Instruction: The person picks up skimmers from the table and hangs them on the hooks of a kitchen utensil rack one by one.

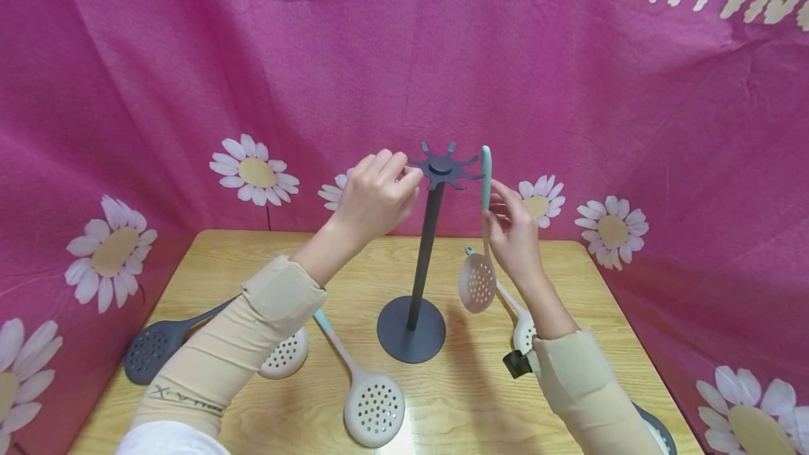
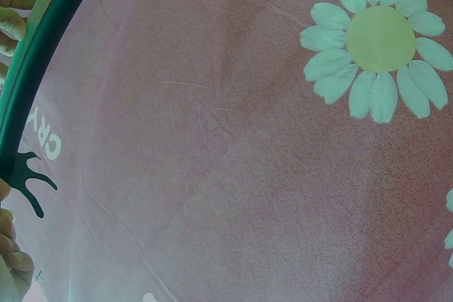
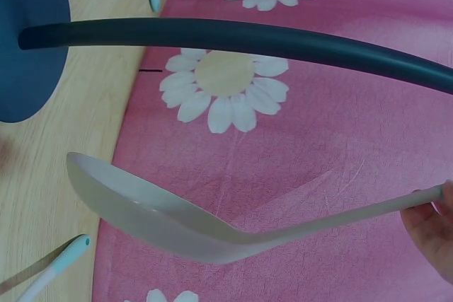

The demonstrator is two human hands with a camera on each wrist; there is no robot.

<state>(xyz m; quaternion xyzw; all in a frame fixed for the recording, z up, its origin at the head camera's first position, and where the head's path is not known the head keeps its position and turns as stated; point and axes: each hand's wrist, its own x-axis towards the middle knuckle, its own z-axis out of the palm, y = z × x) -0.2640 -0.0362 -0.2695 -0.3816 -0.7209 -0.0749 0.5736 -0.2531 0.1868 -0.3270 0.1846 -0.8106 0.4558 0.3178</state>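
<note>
A dark utensil stand (image 1: 425,251) rises upright from its round base, with a ring of forked hooks (image 1: 440,166) at the top. My left hand (image 1: 379,192) grips the hook ring's left side with curled fingers, hiding the hook there. On the other side, my right hand (image 1: 515,234) pinches a skimmer (image 1: 477,284) partway down its mint-tipped handle. The skimmer hangs bowl-down above the table, its handle top level with a right-hand hook and right beside it. Seen from the side in the right wrist view, the skimmer's pale bowl (image 3: 163,210) is below the post.
A pale skimmer (image 1: 374,409) lies on the wooden table (image 1: 442,413) in front of the stand. Another pale perforated head (image 1: 284,355) and a dark skimmer (image 1: 152,351) lie by my left forearm. Beyond my right wrist is a pale slotted utensil (image 1: 523,332). Pink daisy-print cloth (image 1: 341,55) surrounds the table.
</note>
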